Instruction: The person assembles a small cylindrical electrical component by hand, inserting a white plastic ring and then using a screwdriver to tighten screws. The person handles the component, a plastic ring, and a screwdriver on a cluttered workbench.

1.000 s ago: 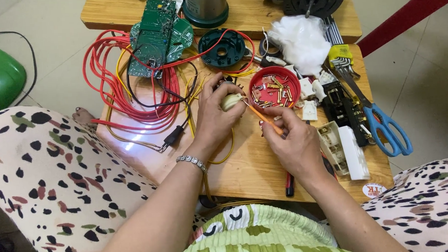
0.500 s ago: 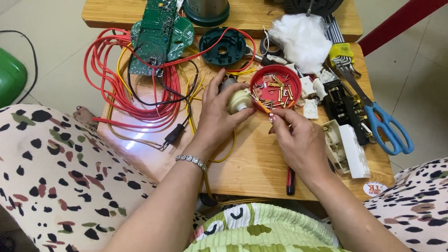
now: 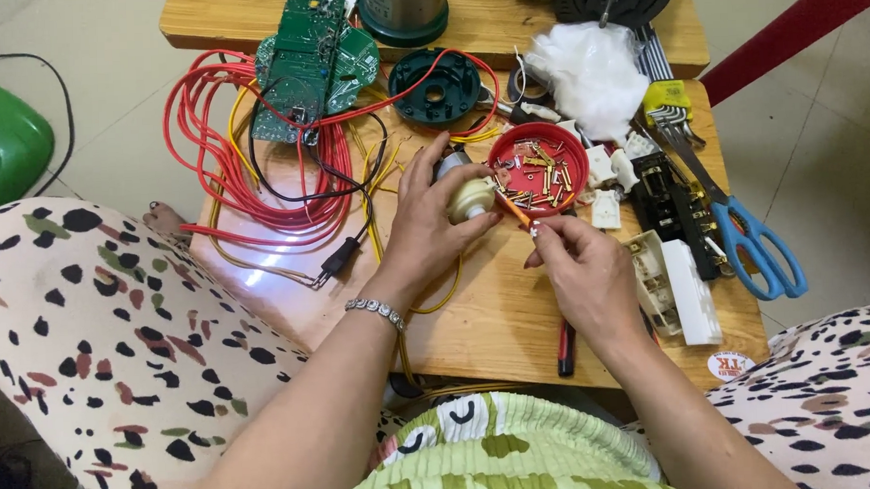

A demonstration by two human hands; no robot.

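My left hand [image 3: 425,226] grips a small cream-coloured round motor part [image 3: 470,199] over the wooden table [image 3: 486,320]. My right hand [image 3: 580,268] pinches a thin orange-handled screwdriver [image 3: 517,214] whose tip points at that part. Just behind both hands sits a red lid [image 3: 538,170] filled with several small brass screws and terminals. A silver bracelet [image 3: 377,311] is on my left wrist.
Red, yellow and black wires [image 3: 259,173] coil at the left, under a green circuit board [image 3: 308,56]. A dark green round housing [image 3: 436,85], white cloth [image 3: 588,70], blue-handled scissors [image 3: 743,234], white plastic blocks [image 3: 682,289] and a red-black tool [image 3: 566,346] lie around.
Both hands shifted slightly up toward the red lid. The screwdriver tip has come closer to the cream part.
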